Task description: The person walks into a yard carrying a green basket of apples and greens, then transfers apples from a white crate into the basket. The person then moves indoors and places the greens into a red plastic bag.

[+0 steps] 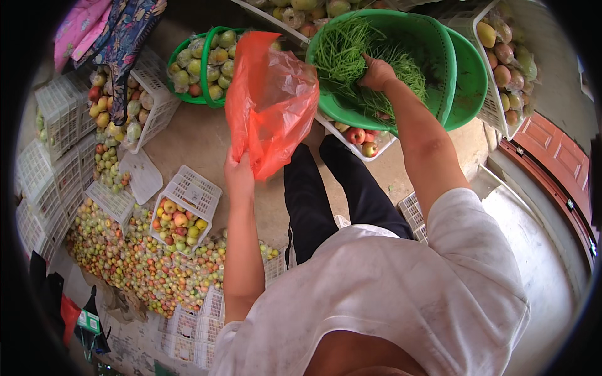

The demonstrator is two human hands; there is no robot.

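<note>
My left hand (239, 171) grips the lower edge of a thin red plastic bag (277, 108), which hangs puffed out and wrinkled above the floor. Over on the right, my right hand (380, 74) reaches into a green plastic basin (432, 61). Its fingers close around a bunch of thin green stems (345, 44); the fingertips are partly hidden among them. More loose stems (404, 75) lie beneath the hand and along the basin's near side. A second green basin (470, 84) shows under the first one.
Beneath the basin, a white crate (376, 157) holds apples. A green-handled basket (207, 61) of wrapped fruit stands left of the bag. Loose apples (155, 263) cover the floor at lower left, beside a tilted crate (200, 188) and stacked white crates (44, 174). Another fruit crate (505, 124) stands right.
</note>
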